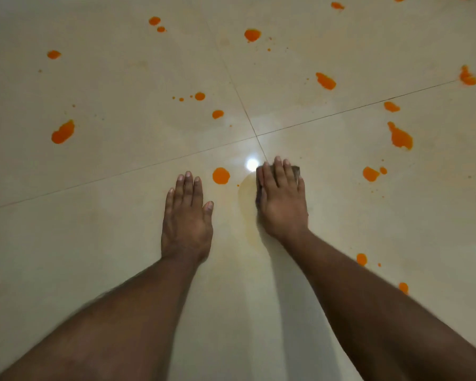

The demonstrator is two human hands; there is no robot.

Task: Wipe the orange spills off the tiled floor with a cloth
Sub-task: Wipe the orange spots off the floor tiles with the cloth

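Note:
My right hand (282,199) lies flat with straight fingers on a dark cloth (295,170), pressing it onto the cream tiled floor (121,243); most of the cloth is hidden under the hand. A faint yellowish smear (245,199) spreads just left of it. A round orange spill (221,175) sits between the hands. My left hand (187,213) rests flat on the bare tile, fingers straight, holding nothing. Several more orange spills dot the floor, such as a large one (63,132) at the left and another (400,136) at the right.
Grout lines cross at a joint (256,136) just beyond my right hand. A bright lamp reflection (252,164) glares on the tile beside the cloth. Small orange drops (361,259) lie beside my right forearm.

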